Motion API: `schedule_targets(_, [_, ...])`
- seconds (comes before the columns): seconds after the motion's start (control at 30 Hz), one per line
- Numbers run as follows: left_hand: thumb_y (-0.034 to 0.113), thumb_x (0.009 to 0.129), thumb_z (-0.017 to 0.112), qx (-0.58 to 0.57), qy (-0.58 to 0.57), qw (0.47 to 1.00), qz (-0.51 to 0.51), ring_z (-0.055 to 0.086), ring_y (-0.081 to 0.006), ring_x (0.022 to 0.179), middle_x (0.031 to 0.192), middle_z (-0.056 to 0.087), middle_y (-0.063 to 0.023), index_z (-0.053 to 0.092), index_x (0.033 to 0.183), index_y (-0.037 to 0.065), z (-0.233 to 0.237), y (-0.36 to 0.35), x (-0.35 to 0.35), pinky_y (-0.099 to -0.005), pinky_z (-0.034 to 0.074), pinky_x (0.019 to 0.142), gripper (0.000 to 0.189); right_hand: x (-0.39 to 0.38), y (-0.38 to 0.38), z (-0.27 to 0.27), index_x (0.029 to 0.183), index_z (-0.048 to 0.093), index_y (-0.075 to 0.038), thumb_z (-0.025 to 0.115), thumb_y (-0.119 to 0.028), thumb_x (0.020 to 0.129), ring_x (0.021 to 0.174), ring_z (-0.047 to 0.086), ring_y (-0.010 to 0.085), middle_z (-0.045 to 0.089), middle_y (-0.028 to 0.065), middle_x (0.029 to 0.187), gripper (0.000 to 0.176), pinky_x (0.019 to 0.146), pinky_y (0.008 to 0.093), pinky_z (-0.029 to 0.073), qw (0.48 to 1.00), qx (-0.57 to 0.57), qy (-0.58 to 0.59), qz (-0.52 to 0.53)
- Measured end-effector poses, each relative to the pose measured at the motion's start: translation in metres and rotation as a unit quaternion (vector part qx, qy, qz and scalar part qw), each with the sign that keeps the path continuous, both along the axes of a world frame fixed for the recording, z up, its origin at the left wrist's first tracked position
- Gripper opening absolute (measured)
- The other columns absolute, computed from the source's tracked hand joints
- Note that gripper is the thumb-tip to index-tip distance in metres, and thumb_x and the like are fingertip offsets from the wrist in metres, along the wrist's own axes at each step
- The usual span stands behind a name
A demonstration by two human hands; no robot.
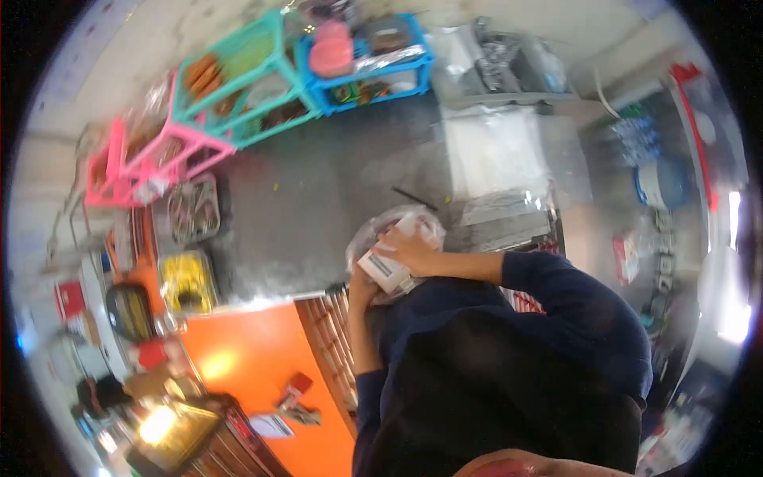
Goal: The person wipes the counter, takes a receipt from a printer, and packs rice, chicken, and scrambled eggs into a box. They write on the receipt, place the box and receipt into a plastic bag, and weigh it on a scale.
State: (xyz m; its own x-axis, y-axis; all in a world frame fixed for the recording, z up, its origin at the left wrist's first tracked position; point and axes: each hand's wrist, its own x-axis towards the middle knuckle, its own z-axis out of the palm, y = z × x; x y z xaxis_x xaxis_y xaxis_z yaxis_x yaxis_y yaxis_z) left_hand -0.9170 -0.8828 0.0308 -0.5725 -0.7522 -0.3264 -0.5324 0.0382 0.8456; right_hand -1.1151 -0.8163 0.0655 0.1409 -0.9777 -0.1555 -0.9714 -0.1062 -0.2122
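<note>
A small white box (385, 269) with dark print is held at the front edge of the grey table. My right hand (409, 250) lies over its upper side, fingers bent around it. My left hand (362, 286) grips its lower left side, partly hidden by the box. Around and beneath both hands is a clear plastic bag (363, 238), crumpled, with its opening toward me. Whether the box is inside the bag or on top of it is hard to tell. A thin black stick (414, 198) lies just beyond the bag.
Pink (191, 153), teal (238, 127) and blue baskets (366, 77) line the table's back. White plastic sheets (497, 151) lie right of them. A tray (193, 208) and a yellow container (187, 283) stand at left. An orange surface (254, 358) is at lower left.
</note>
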Motion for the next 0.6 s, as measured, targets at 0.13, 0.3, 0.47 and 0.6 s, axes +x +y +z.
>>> schedule_targets(0.13, [0.020,0.062,0.078,0.048,-0.083,0.995,-0.035,0.060,-0.0372,0.106,0.113,0.061,-0.0242,0.035,0.137,0.004,-0.009,0.002,0.021,-0.0450,0.047,0.089,0.088,-0.009,-0.011,-0.008,0.146,0.026,-0.033,0.077,-0.020,0.063,0.136,0.027,0.0323,0.030,0.0060,0.148,0.098,0.093,0.0671,0.036,0.994,0.034,-0.100,0.008])
schedule_targets(0.3, [0.018,0.065,0.074,-0.097,-0.193,0.976,-0.017,0.058,-0.0405,0.106,0.110,0.061,-0.0267,0.046,0.132,0.004,-0.004,0.000,0.052,-0.0455,0.045,0.092,0.074,-0.048,-0.002,-0.029,0.145,0.031,-0.031,0.073,-0.027,0.073,0.127,0.040,0.0280,0.038,0.0061,0.139,0.083,0.096,0.0645,0.030,0.998,0.049,-0.042,0.027])
schedule_targets(0.47, [0.010,0.068,0.068,-0.028,-0.172,0.984,-0.026,0.056,-0.0390,0.110,0.119,0.058,-0.0233,0.045,0.132,0.000,0.083,-0.016,0.033,-0.0429,0.044,0.094,0.069,-0.103,-0.061,0.102,0.141,0.041,-0.022,0.067,-0.026,0.083,0.112,0.054,0.0245,0.059,0.0083,0.118,0.063,0.096,0.0470,0.039,0.912,0.279,-0.230,0.191])
schedule_targets(0.6, [0.007,0.070,0.063,0.005,-0.158,0.987,-0.043,0.057,-0.0382,0.106,0.116,0.059,-0.0238,0.044,0.134,-0.001,0.096,-0.034,0.029,-0.0398,0.045,0.091,0.067,-0.185,-0.113,0.220,0.137,0.046,-0.018,0.066,-0.030,0.086,0.098,0.063,0.0183,0.069,0.0091,0.105,0.056,0.083,0.0307,0.050,0.719,0.451,-0.492,0.195])
